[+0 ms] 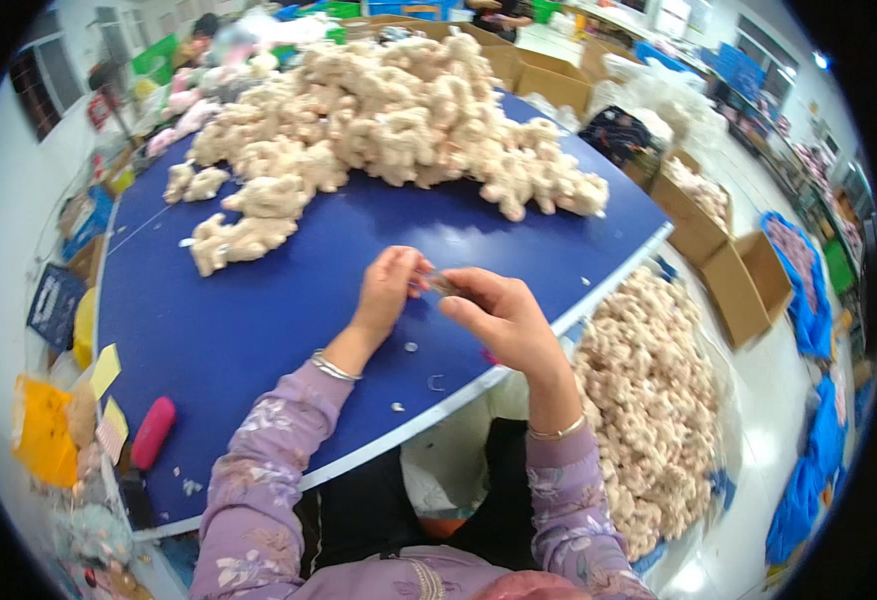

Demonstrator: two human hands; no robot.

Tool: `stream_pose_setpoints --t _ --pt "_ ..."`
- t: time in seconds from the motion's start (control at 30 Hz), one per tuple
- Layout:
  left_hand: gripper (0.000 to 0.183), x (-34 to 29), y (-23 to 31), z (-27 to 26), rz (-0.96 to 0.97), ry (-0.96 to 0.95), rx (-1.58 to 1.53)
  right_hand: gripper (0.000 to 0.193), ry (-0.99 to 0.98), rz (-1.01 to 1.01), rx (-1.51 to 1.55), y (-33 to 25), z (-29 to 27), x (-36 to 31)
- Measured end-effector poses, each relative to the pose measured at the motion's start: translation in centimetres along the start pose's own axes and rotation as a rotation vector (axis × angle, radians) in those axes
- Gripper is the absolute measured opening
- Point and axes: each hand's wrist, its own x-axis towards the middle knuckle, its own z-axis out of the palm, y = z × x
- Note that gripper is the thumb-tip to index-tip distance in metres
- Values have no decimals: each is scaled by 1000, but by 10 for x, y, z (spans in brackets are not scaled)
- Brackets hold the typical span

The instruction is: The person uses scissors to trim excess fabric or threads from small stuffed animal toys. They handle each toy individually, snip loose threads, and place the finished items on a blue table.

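Observation:
Above the blue tabletop [289,320], my two hands meet in front of me. My right hand [507,315] is closed on a small dark, metallic-looking object [445,285], whose kind I cannot make out. Fingertips of my left hand [391,288] are pinched together at the tip of that object; whatever they hold is too small to name. Beyond the hands lies a big heap of cream plush toys [399,110], and a few of them [244,240] lie at its left front edge.
A pink pouch-like case [154,432] lies at the table's left edge. Right of the table, a large pile of small cream plush pieces [649,410] sits low down. Open cardboard boxes [739,285] and blue bags [809,470] stand farther right. White scraps [412,347] dot the tabletop.

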Motion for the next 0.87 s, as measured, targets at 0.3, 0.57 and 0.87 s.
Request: stream_pose_setpoints --t 0.3,0.57,0.87 --pt "20 0 -2 -2 -55 -16 -19 28 -385 -626 41 -98 -43 -33" --pt "20 1 -3 -4 -31 -44 37 24 -605 -728 153 -93 -45 -48" --pt "18 6 -16 -10 -72 -55 -3 21 -659 -858 109 -100 -52 -63"
